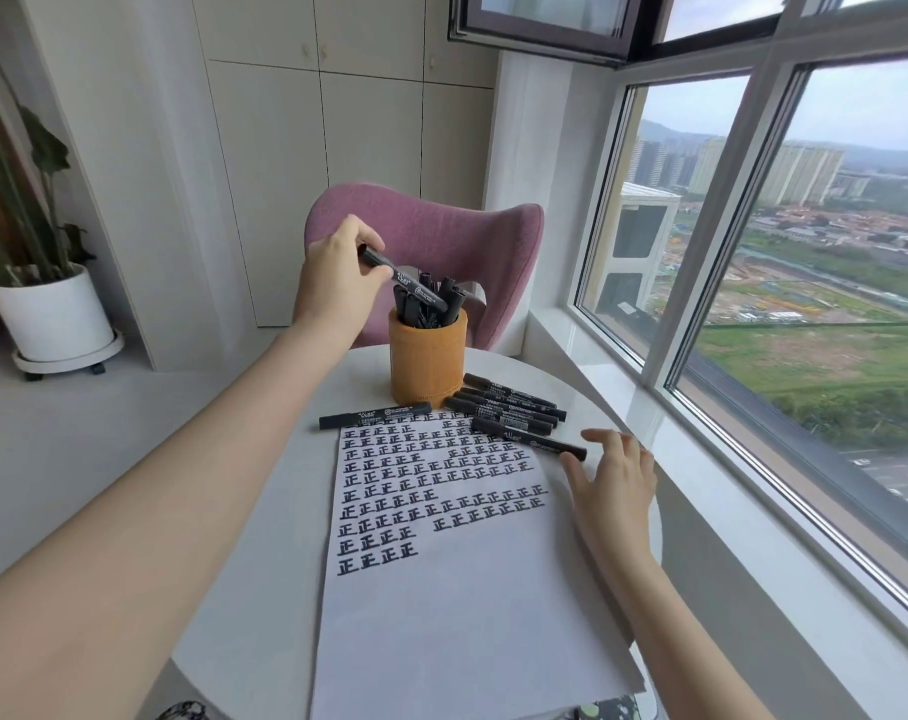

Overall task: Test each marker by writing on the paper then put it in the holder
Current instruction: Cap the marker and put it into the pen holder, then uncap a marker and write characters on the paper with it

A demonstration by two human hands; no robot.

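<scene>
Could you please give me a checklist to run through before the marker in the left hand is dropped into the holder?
1. The left hand grips the held marker: ok.
2. The held marker's lower end is over the opening of the holder: ok.
3. The holder stands upright on the table: ok.
4. There is room left among the stored markers: cannot tell.
5. The held marker's cap is on: cannot tell.
6. The right hand is open, fingers straight beside the next marker: ok.
</scene>
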